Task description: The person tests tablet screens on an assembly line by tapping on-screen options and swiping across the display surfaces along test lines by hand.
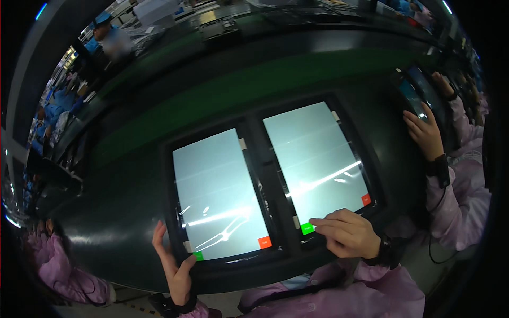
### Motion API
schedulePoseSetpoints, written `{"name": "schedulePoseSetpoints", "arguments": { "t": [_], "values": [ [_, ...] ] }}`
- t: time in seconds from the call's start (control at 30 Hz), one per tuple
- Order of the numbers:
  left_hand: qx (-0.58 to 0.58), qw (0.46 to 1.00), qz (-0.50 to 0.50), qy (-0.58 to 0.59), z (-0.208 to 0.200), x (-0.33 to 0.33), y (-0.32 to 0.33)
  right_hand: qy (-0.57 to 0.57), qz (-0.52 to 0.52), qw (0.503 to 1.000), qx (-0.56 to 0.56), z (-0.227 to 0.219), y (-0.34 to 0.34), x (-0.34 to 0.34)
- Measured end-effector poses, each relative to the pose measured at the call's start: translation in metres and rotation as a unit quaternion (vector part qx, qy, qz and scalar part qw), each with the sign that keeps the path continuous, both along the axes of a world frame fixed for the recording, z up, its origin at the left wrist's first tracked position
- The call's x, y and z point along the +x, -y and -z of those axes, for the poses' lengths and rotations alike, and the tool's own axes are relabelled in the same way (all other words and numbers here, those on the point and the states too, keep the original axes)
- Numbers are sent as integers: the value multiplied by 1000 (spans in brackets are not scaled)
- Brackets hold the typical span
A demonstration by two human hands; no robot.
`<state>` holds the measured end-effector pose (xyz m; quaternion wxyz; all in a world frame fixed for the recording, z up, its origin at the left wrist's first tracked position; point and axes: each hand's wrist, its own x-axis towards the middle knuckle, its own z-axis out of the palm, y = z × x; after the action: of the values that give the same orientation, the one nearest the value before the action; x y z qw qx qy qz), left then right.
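Two tablets with pale, lit screens lie side by side in a black tray (pixel 261 142). By the lower left corner of the left tablet (pixel 214 185) is my left hand (pixel 175 265), empty with its fingers spread. Its thumb reaches the green square (pixel 198 256) on that screen. My right hand (pixel 351 233) holds nothing that I can see. Its forefinger stretches out to the green square (pixel 307 228) on the right tablet (pixel 315 159), while the other fingers bend beneath. Each screen also shows a red square at its lower right corner.
A dark green bench (pixel 122 212) carries the tray. At the right a co-worker's hands (pixel 426 132) are on another dark device (pixel 411 93). More co-workers' hands (pixel 49 229) show at the far left. Beyond the bench runs a line with equipment (pixel 220 29) and a person in a blue cap (pixel 108 37).
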<state>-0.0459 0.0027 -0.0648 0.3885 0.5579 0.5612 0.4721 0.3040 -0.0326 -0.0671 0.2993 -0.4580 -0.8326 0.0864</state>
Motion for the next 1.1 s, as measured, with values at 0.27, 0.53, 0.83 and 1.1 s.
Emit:
{"name": "schedulePoseSetpoints", "arguments": {
  "t": [0.27, 0.53, 0.83, 1.1],
  "values": [
    [46, 988, 48, -137, -7, 2, 3, 60, -66, 996, -11, -3, -4, 2],
    [267, 853, -84, -441, -8, 26, 14, -175, 46, 982, 58, 10, 3, 1],
    [-229, 567, 785, 105, 60, 178, 84, -353, -43, 934, -37, 27, 17, -18],
    [-302, 665, 670, 132, 108, 181, 60, -381, -394, 806, -222, -41, 31, -121]
  ]
}}
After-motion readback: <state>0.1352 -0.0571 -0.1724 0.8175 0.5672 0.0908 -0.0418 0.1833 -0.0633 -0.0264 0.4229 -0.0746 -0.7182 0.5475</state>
